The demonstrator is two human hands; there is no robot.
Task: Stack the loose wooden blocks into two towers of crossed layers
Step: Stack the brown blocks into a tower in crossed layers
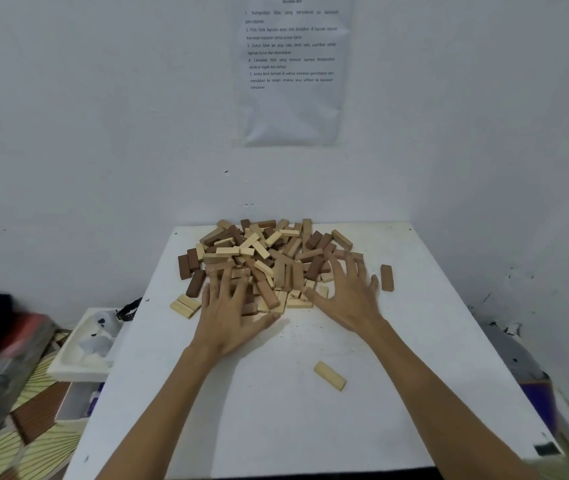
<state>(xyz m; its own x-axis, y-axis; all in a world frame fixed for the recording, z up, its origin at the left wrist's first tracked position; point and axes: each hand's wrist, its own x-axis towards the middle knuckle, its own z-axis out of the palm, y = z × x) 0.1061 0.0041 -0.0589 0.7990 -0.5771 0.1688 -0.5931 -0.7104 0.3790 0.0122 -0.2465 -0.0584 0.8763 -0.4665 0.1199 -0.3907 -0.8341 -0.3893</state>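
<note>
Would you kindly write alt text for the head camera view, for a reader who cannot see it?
A person's left hand and right hand rest, fingers spread, on a jumbled pile of light and dark wooden blocks on a white table. No tower stands yet.

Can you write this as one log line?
towers: none yet | pile of blocks: heaped at table far edge | left hand: fingers spread, on pile | right hand: fingers spread, at pile's right side | light block: alone, nearer
</note>
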